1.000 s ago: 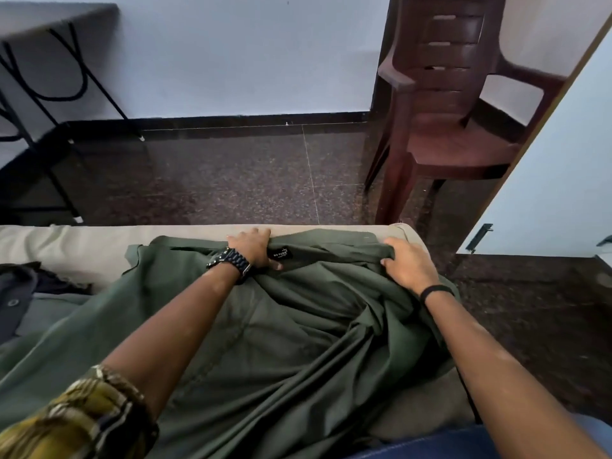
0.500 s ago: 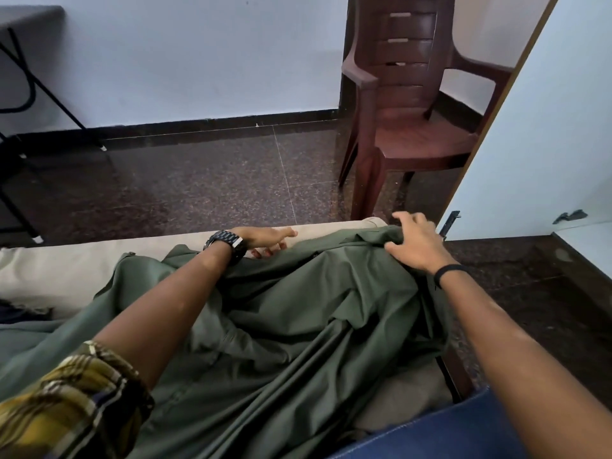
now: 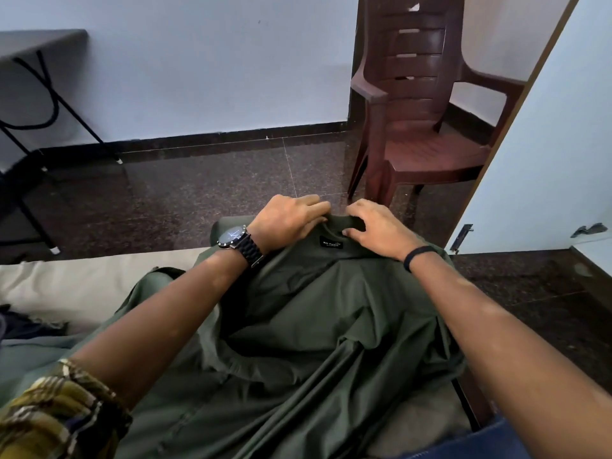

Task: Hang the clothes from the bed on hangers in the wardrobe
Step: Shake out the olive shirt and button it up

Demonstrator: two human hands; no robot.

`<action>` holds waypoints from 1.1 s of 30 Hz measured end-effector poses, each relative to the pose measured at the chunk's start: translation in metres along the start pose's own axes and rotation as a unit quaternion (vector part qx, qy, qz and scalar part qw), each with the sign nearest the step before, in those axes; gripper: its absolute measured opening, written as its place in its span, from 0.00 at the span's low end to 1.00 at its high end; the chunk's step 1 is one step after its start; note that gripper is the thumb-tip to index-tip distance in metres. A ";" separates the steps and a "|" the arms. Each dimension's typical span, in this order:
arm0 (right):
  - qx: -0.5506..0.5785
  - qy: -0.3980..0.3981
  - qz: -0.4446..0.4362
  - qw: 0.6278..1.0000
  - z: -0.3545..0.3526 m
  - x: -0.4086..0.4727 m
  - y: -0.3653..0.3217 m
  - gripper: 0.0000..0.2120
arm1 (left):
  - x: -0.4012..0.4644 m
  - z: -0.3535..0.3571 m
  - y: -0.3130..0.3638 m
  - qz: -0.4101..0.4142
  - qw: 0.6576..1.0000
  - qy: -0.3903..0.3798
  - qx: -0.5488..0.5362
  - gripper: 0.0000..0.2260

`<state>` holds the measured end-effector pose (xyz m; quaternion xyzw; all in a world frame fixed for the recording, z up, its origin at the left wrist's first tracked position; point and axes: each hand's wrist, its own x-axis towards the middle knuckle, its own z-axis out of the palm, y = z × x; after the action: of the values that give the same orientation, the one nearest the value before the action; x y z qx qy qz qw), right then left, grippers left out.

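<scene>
Head view: left hand (image 3: 287,223) and right hand (image 3: 377,231) pinch green shirt (image 3: 314,326) collar between them.

Shirt label (image 3: 331,243) text too small; table (image 3: 39,41) cut off left.

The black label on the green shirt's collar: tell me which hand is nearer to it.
Right. The right hand grips the collar just right of the black label, its thumb almost touching it; the left hand grips the collar farther off, up-left.
</scene>
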<state>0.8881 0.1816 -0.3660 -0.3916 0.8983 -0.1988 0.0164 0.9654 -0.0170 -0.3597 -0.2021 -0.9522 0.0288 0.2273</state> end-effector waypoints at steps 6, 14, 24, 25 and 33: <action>-0.121 0.158 0.094 0.975 -0.043 0.007 0.016 0.09 | 0.010 -0.004 -0.014 -0.018 0.993 -0.085 -0.085 0.16; -0.233 0.007 0.186 0.954 -0.073 0.009 0.025 0.10 | 0.029 -0.022 -0.024 -0.112 0.969 -0.207 -0.069 0.15; 0.014 0.042 0.279 0.959 -0.119 -0.012 0.037 0.16 | 0.045 -0.067 -0.032 -0.225 0.950 -0.215 -0.014 0.23; 0.054 0.062 0.274 0.958 -0.129 -0.013 0.035 0.16 | 0.051 -0.077 -0.031 -0.233 0.952 -0.196 -0.025 0.22; 0.465 0.146 0.191 0.852 -0.228 -0.017 -0.013 0.16 | 0.122 -0.190 -0.048 -0.388 0.765 -0.014 -0.514 0.11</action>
<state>0.8664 0.2642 -0.1534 -0.1251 0.7500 -0.6412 0.1031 0.9325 -0.0193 -0.1310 0.0987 -0.8247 -0.5527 0.0681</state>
